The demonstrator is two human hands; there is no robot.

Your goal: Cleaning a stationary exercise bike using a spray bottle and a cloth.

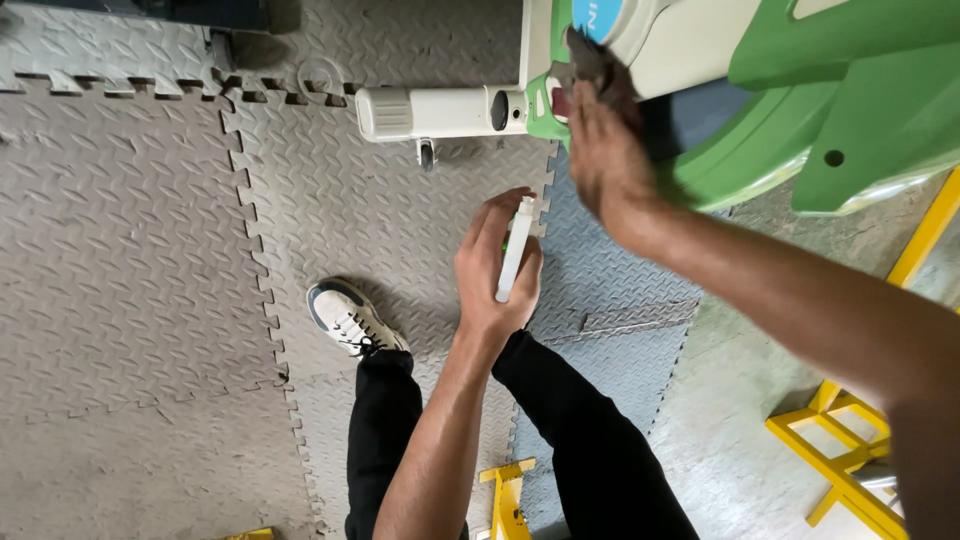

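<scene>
Risk, as I judge it: left hand (495,270) grasping white tube (515,250), right hand (600,150) clenching dark rag (590,60) against green machine (850,110), upper right; either could slip.

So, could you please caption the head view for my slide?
Right hand presses a dark cloth on a green-and-white machine; left hand holds a white bottle.

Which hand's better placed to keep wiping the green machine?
Likely the right hand: it presses the dark cloth against the green-and-white machine. The left hand holds a white bottle, clear of the machine.
</scene>
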